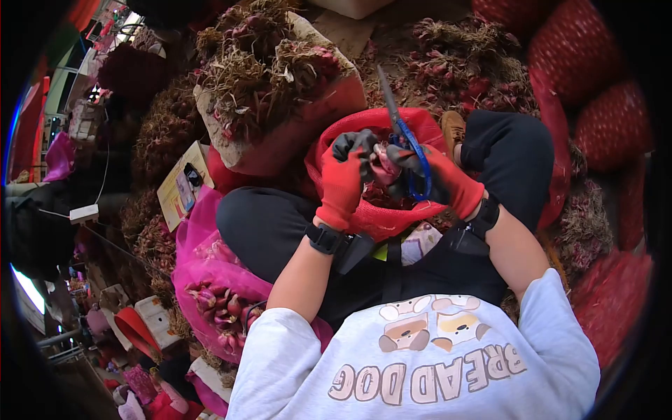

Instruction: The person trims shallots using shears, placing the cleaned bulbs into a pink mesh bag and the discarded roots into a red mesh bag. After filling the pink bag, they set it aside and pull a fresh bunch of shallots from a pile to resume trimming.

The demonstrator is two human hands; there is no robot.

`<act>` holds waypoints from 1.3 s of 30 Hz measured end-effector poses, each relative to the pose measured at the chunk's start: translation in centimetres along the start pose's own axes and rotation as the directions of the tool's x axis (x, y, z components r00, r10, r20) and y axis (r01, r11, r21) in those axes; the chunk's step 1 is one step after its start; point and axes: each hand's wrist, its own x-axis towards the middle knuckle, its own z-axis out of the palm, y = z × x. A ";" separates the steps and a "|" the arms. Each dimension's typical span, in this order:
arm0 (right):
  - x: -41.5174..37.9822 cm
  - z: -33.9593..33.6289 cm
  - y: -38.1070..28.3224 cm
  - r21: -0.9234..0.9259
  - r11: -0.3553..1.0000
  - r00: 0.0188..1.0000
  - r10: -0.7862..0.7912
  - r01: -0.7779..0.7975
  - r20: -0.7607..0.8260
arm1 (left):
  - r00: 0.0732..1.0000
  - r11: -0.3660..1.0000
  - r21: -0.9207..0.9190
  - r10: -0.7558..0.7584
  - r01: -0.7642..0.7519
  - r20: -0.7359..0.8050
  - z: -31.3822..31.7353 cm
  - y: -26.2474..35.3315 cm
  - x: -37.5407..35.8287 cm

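Observation:
My left hand (348,170), in a red glove with dark grey fingers, is closed on a pinkish-red shallot bunch (383,168). My right hand (444,176), gloved alike, grips a pair of scissors (418,154) with blue handles. Their blades point up and away, past the bunch. Dark fingertips of the right hand come close to the shallots; whether they touch is hard to tell. Both hands are over an open red mesh sack (334,133), between my bent legs. Loose shallot pieces lie inside it, partly hidden by the hands.
A pale box (231,150) heaped with dried shallots (262,77) stands ahead on the left. More shallots (462,66) cover the floor beyond the sack. A pink mesh bag (187,259) of shallots lies by my left knee. Full red sacks (574,45) line the right.

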 end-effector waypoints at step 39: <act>1.1 1.1 -2.0 -0.365 0.903 0.966 -0.258 0.227 -0.036 | 0.955 0.997 0.081 -0.039 0.016 0.295 -0.3 1.7 0.1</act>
